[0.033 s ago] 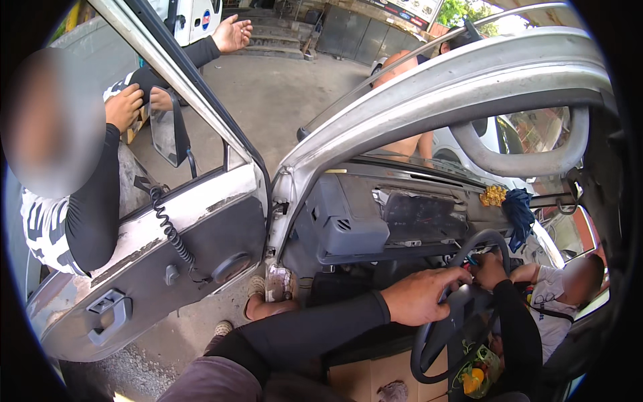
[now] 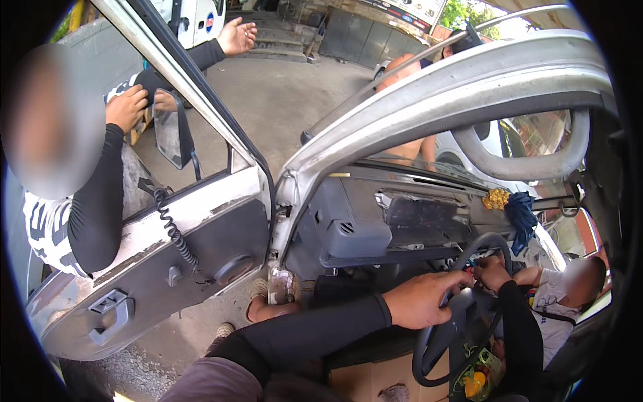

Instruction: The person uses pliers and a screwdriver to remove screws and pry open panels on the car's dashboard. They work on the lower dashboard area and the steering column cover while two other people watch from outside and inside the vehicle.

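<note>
My left hand (image 2: 418, 299) lies over the left side of the black steering wheel (image 2: 416, 362), its fingers bent across the rim. Beyond the wheel, at the steering column, my right hand (image 2: 492, 273) is closed, with the fingertips pinched together. Small red and blue bits (image 2: 471, 266) show beside those fingertips, too small to name. What the right fingers hold is hidden. Black sleeves cover both of my forearms.
An open vehicle door (image 2: 201, 234) stands at left, with a person (image 2: 97, 214) leaning on it. Another person (image 2: 552, 301) sits at right, beside the wheel. A worn dashboard (image 2: 429, 214) carries a dark blue cloth (image 2: 520, 218). Cardboard (image 2: 365, 382) lies below the wheel.
The whole view has shifted very slightly. My right hand has turned a little at the column; my left hand stays on the wheel.
</note>
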Action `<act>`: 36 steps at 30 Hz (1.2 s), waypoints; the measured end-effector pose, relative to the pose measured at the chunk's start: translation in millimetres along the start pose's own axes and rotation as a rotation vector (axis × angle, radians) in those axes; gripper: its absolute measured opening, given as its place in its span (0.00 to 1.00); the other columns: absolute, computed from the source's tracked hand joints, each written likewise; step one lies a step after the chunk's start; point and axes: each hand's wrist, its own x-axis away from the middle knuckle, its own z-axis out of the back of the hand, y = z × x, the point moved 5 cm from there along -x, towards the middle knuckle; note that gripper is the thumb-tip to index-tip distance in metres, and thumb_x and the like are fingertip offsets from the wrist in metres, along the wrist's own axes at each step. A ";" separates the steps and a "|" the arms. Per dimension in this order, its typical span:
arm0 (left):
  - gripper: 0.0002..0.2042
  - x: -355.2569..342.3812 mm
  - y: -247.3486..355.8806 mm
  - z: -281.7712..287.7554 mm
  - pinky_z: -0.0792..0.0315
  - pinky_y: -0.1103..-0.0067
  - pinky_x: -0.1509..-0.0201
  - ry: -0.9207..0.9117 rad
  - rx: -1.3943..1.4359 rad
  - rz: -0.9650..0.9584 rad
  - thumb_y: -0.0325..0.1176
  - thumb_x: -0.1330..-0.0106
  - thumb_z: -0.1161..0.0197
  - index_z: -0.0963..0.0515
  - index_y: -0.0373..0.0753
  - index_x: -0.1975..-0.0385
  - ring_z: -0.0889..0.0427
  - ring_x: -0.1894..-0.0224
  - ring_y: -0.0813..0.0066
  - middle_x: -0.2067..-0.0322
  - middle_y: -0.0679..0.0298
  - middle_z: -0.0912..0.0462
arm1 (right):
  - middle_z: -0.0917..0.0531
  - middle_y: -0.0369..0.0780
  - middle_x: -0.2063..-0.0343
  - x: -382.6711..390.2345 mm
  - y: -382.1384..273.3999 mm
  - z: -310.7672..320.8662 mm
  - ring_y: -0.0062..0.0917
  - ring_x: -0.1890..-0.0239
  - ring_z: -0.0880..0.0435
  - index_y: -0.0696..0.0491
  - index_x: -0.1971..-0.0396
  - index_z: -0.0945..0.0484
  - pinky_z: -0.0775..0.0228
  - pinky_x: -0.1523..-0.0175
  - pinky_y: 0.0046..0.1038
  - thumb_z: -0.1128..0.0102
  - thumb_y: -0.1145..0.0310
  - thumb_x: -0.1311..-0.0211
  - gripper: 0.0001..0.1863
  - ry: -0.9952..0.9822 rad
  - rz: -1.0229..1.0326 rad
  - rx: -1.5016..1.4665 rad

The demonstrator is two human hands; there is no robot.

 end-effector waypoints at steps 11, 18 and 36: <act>0.32 2.0 -3.0 -2.0 0.18 0.67 0.44 -0.019 0.006 0.051 0.25 0.39 0.32 0.31 0.41 0.31 0.13 0.53 0.61 0.48 0.53 0.16 | 0.10 0.48 0.70 3.8 -29.2 -7.4 0.38 0.65 0.08 0.59 0.59 0.14 0.17 0.60 0.40 0.34 0.64 0.32 0.13 0.195 0.187 0.679; 0.34 2.7 0.2 -5.6 0.18 0.67 0.43 -0.057 0.028 0.050 0.24 0.39 0.34 0.32 0.42 0.29 0.13 0.50 0.59 0.45 0.53 0.17 | 0.13 0.42 0.73 1.4 7.7 -5.1 0.25 0.77 0.14 0.63 0.57 0.16 0.24 0.76 0.31 0.38 0.65 0.29 0.14 -0.274 -0.522 -0.715; 0.32 13.6 4.4 -2.6 0.17 0.68 0.47 0.011 -0.012 0.048 0.24 0.39 0.33 0.30 0.44 0.31 0.11 0.54 0.62 0.50 0.56 0.14 | 0.10 0.56 0.64 5.4 -48.1 3.0 0.50 0.59 0.08 0.62 0.68 0.12 0.16 0.51 0.46 0.35 0.58 0.35 0.18 0.124 0.015 0.634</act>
